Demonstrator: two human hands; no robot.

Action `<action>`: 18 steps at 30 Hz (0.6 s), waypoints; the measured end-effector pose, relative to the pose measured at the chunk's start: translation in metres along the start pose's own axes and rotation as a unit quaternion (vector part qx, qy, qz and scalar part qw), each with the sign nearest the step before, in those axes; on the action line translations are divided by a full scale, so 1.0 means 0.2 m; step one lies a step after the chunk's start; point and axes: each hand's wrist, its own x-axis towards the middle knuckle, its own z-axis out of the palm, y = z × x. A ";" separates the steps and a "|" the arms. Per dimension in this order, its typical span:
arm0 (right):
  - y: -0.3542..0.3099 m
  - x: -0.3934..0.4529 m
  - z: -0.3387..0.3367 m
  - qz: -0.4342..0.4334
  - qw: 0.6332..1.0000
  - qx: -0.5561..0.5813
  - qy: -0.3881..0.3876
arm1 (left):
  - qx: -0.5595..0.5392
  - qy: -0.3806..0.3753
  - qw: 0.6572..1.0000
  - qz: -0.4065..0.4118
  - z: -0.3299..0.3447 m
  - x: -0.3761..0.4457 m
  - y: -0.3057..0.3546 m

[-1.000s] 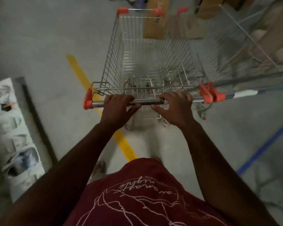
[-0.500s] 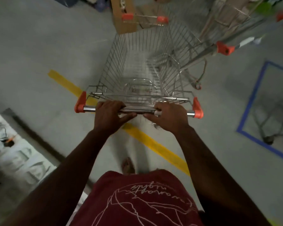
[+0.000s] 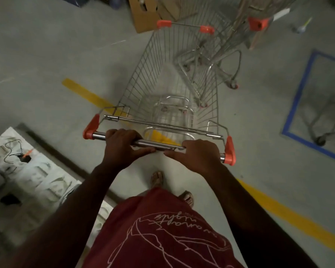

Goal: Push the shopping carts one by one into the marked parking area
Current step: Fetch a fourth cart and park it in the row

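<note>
Wire cart (image 3: 174, 78) pointing forward-right, both hands gripping handle (image 3: 159, 145)

One head-worn cam only; no 2nd view is given, so no overlap. Scene is viewed steeply fwd and down toward 12 o'clock. Both forearms and the cart handle (image 3: 159, 145) are seen close up; floor (image 3: 46, 55) is shown wide-angle, w/ edge distortion.

Bare steel wire, glossy tube and matt concrete.
The shopping cart (image 3: 174, 78) is thin shiny metal wire; its handle bar (image 3: 155, 145) is polished chrome tube with matt orange plastic end caps (image 3: 229, 151). Beneath the cart, the floor (image 3: 46, 55) looks smooth, dull grey concrete.
</note>
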 end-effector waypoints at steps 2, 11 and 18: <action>-0.02 -0.06 0.02 -0.012 0.999 0.003 -0.039 | -0.014 -0.012 1.000 0.017 -0.02 -0.05 -0.01; -0.19 -0.27 0.11 0.019 0.990 0.079 -0.116 | -0.053 -0.072 0.989 0.121 -0.05 0.00 -0.14; -0.25 -0.44 0.21 0.162 0.982 0.091 -0.014 | -0.115 -0.092 0.969 0.200 0.01 0.11 -0.07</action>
